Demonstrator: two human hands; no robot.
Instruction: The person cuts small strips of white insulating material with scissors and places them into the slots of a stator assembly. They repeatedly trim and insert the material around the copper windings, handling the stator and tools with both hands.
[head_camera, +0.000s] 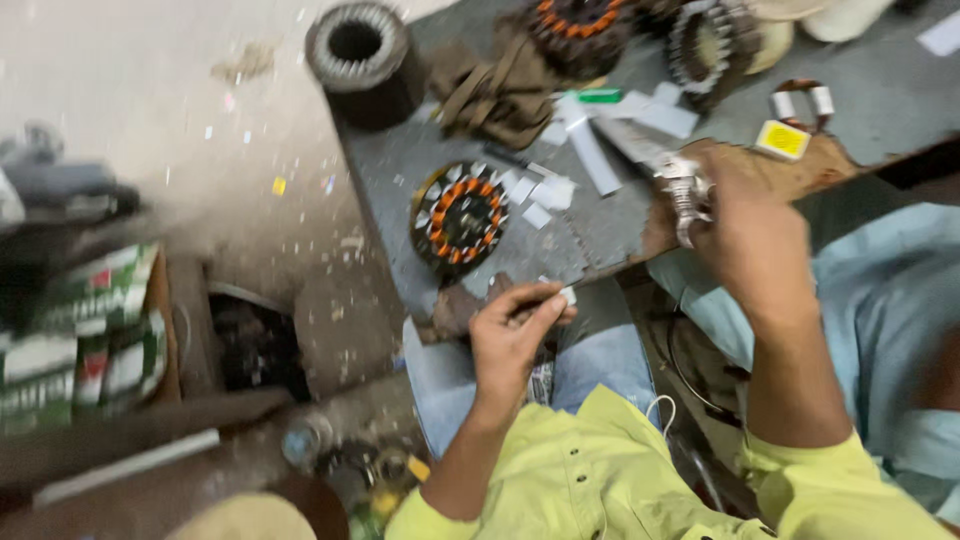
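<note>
Here our right hand (750, 245) grips a stiff, heavy-looking metal motor core (686, 192) by its rim; our left hand (512, 335) pinches a light paper strip (566, 295).

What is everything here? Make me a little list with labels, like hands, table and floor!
Left hand: pinches a small white paper slip over the lap
Right hand: grips a silvery metal part; blurred
Table: grey, with white paper strips
Round coil: orange and black, lies flat on the table
Cloth: brown, crumpled
Floor: dusty, scattered scraps
</note>
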